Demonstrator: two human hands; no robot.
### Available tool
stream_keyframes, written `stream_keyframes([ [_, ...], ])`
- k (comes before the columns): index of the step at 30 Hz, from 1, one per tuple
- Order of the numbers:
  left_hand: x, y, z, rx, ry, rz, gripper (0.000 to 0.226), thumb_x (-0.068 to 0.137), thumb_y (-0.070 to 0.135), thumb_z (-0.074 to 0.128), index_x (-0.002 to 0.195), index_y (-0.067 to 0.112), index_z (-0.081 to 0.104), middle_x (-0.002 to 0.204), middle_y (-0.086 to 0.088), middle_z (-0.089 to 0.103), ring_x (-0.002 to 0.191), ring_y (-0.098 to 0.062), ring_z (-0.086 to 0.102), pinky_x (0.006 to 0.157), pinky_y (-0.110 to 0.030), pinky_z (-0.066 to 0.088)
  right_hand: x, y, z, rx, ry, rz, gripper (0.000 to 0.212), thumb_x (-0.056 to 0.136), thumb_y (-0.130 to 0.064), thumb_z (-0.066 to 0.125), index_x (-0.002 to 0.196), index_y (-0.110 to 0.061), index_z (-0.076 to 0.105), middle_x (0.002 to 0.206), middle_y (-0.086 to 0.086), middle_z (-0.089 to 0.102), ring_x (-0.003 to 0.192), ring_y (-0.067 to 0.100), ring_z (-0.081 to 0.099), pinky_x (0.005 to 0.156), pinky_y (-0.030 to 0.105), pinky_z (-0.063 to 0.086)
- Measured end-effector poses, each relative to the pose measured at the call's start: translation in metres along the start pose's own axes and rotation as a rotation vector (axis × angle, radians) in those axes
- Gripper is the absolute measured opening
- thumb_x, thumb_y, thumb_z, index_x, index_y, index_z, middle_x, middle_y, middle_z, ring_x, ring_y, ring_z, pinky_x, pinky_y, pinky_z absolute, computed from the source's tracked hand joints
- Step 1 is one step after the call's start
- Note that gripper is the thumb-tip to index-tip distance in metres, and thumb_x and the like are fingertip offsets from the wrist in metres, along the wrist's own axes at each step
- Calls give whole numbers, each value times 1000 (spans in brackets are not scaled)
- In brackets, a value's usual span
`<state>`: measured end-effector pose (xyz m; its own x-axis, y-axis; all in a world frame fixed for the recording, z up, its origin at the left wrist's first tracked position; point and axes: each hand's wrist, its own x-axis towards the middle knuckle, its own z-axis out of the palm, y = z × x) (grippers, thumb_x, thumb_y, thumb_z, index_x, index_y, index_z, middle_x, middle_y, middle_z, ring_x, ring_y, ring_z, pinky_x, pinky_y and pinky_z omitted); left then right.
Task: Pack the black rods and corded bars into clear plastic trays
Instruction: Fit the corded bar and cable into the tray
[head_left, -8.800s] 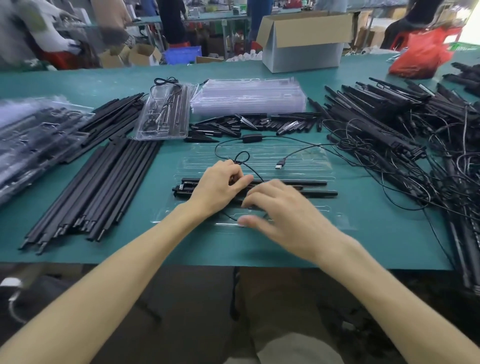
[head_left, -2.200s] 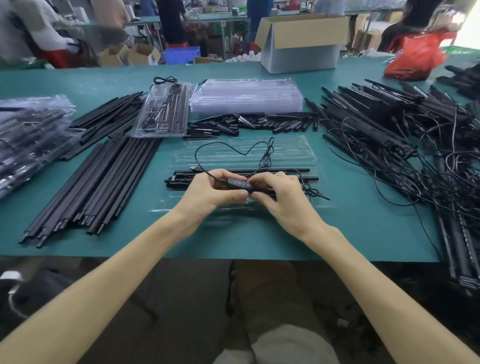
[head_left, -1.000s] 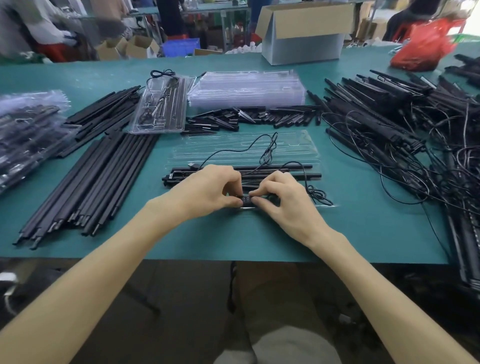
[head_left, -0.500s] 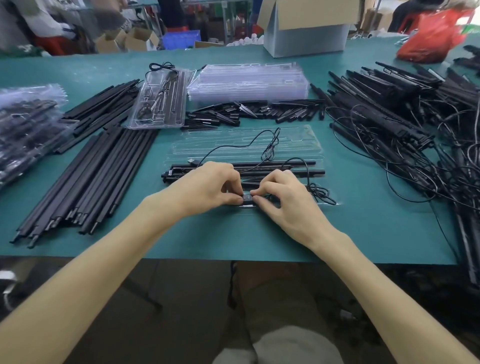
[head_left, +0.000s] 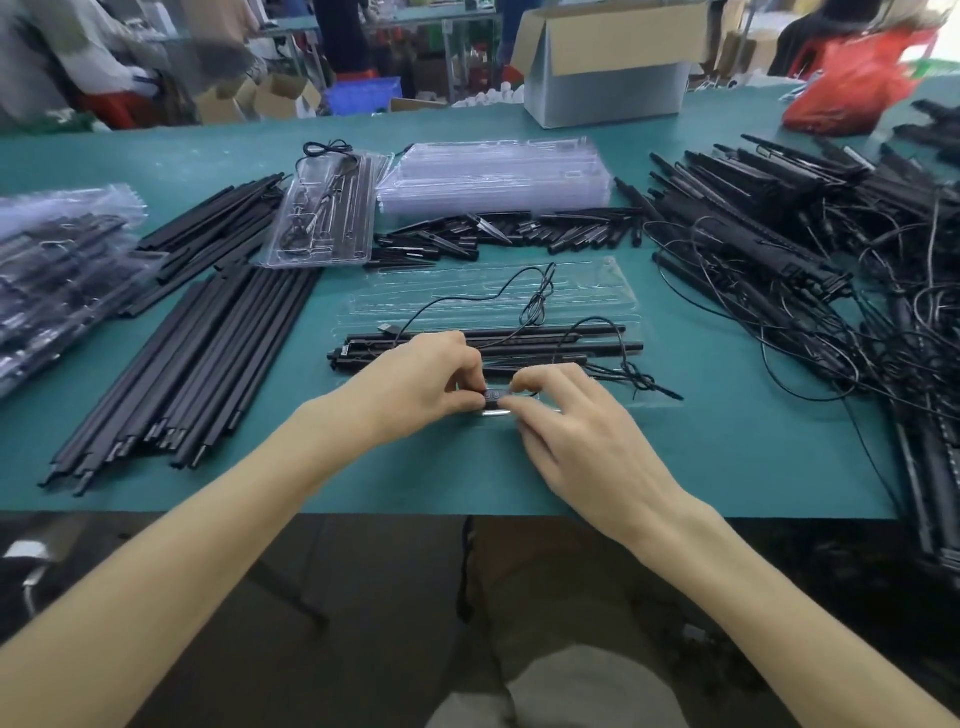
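Note:
An open clear plastic tray lies in front of me on the green table. Black rods and a corded bar lie across its near half. The bar's thin cord loops over the far half, with a USB plug at its left. My left hand and my right hand pinch a small black inline controller between their fingertips, low over the tray's near edge.
Long black rods lie in a row at left. A filled tray and a stack of empty clear trays sit behind. Short black pieces lie mid-table. A tangled heap of corded bars fills the right. Bagged packs lie far left.
Both hands brought the inline controller down from above the rods to the tray's near edge and hold it there. The cord has settled over the tray's far half.

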<state>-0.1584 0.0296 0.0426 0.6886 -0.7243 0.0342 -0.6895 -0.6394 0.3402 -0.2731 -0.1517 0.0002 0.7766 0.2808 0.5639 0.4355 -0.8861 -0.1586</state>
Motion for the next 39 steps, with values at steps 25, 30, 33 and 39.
stream_keyframes([
  [25, 51, 32, 32, -362, 213, -28, 36, 101, 22, 58, 136, 13, 56, 97, 3, 58, 72, -11, 56, 75, -20, 43, -15, 58, -56, 22, -54, 530, 22, 94, -8, 68, 115, -11, 74, 95, 0, 51, 97, 14, 40, 80, 32, 40],
  [30, 63, 41, 37, -318, 195, -18, 27, 101, 23, 57, 124, 13, 68, 89, 13, 54, 69, 4, 54, 79, -25, 43, -13, 52, -57, 35, -61, 334, 24, 88, 1, 72, 108, -10, 76, 96, 0, 54, 95, 17, 47, 78, 35, 49],
  [33, 64, 45, 40, -354, 215, 7, 18, 99, 23, 61, 112, 18, 73, 96, 0, 58, 72, -1, 55, 77, -21, 40, -11, 53, -57, 46, -84, 274, 23, 88, -1, 73, 108, -10, 76, 97, 0, 55, 96, 18, 49, 76, 38, 51],
  [39, 54, 49, 37, -527, 203, 53, 24, 103, 26, 56, 105, 18, 79, 90, 2, 66, 81, -20, 66, 83, -30, 51, -11, 63, -54, 72, -99, 306, 22, 90, -8, 72, 110, -16, 76, 97, -2, 55, 94, 13, 47, 80, 38, 48],
])
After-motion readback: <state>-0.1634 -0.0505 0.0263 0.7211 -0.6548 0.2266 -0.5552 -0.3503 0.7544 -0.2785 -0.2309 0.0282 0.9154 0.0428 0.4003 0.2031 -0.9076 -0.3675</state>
